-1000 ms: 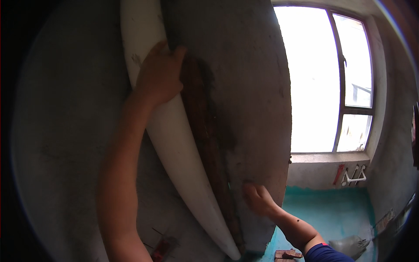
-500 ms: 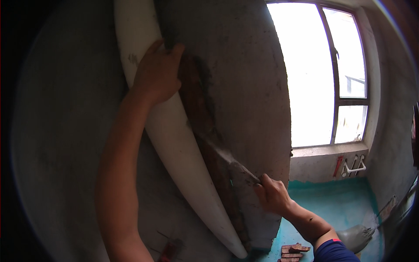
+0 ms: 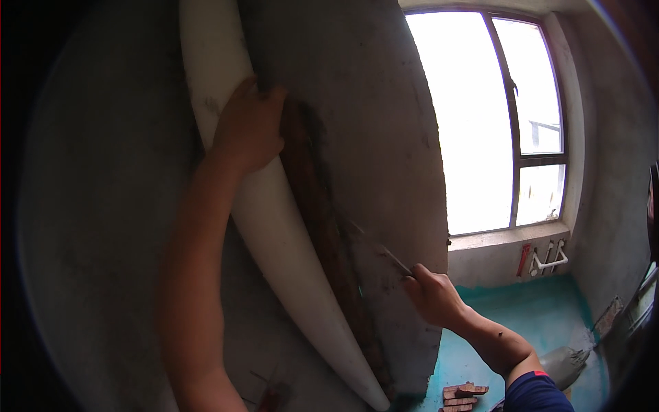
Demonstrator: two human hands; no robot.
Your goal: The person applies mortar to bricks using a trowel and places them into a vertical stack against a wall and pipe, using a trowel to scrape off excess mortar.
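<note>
A long white pipe runs from the top of the view down to the lower middle, seeming bowed by the lens. Beside its right edge is a strip of reddish-brown bricks against the grey wall. My left hand reaches across the pipe, its fingers bent at the upper end of the bricks. Its fingertips are partly lost in shadow, and I cannot make out what they grip. Lower right, my right hand is closed around the handle of a trowel, whose thin blade points up-left toward the brickwork.
Cut bricks are stacked on the turquoise-coated floor at lower right, near a grey sack. A bright window fills the upper right. White and red pipes stick out below its sill.
My right hand has drawn the trowel slightly right and away from the bricks. The pale smear on its blade no longer shows. My left hand stays at nearly the same spot.
</note>
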